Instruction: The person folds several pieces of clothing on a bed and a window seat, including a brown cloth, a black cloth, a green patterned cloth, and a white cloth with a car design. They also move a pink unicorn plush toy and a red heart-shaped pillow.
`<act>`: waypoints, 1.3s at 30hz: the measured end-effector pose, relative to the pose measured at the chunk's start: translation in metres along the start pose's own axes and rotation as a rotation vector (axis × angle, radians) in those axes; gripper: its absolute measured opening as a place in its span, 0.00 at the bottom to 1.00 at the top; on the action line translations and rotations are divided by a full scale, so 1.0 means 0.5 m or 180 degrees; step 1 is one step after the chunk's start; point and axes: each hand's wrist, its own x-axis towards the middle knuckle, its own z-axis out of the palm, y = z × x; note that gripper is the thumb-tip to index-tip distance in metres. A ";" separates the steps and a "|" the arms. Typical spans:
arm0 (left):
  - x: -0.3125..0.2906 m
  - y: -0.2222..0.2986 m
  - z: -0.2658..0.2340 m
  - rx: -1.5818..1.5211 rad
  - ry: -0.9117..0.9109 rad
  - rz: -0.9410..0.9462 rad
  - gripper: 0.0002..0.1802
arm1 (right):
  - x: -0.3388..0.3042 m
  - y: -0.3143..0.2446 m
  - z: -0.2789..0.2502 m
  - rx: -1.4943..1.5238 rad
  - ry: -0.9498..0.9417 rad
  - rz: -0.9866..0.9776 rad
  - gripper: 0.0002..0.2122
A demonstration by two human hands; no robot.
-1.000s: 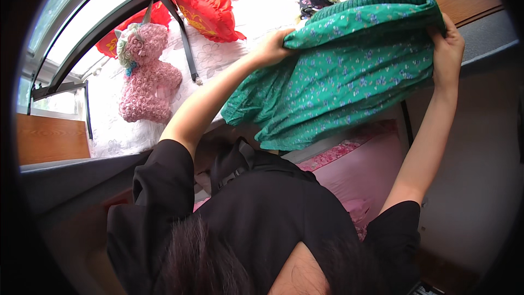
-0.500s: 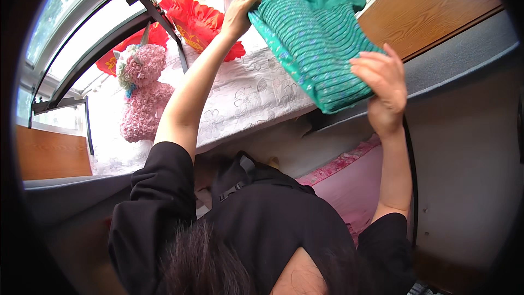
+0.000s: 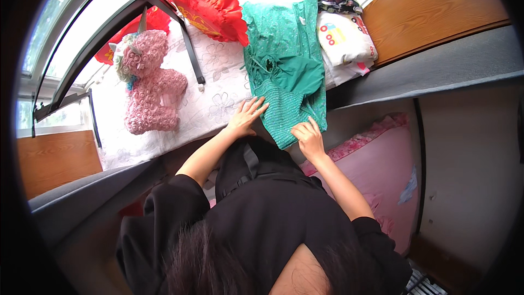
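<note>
A green dress (image 3: 286, 76) with a ribbed, smocked bodice and thin tie strings lies on the white quilted cover. Its smocked part is turned toward me and hangs slightly past the cover's front edge. My left hand (image 3: 244, 117) rests at the dress's left border, fingers outstretched and flat on the cloth. At the lower right border, my right hand (image 3: 309, 139) has its fingers bent and pinched on the fabric; the fingertips are partly hidden.
A pink rose-covered unicorn figure (image 3: 153, 87) stands on the left of the white cover (image 3: 213, 98). Behind are red ruffled decorations (image 3: 204, 8) and a black metal frame (image 3: 188, 49). Folded clothes (image 3: 346, 38) are stacked at right, beside a wooden panel (image 3: 436, 8). Pink bedding (image 3: 371, 169) lies below.
The dress has come down from the raised hands onto the cover and is spread there. Both hands have lowered toward me, and the folded clothes behind are now visible.
</note>
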 end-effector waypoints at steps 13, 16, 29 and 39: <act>0.024 0.028 0.034 -0.0748 0.0500 0.0334 0.29 | 0.028 -0.017 -0.088 0.0465 -0.0533 0.0019 0.12; 0.038 0.009 0.063 -0.1375 0.0280 -0.0015 0.25 | 0.094 0.041 -0.084 0.0466 -0.0995 0.0059 0.11; 0.267 -0.129 0.005 -0.3679 0.2064 -0.2912 0.20 | 0.418 0.329 -0.058 0.0476 0.0172 0.0154 0.14; 0.241 -0.096 0.047 -0.2491 0.2270 -0.3751 0.27 | 0.243 0.445 0.056 -0.0421 -0.1449 -0.0067 0.39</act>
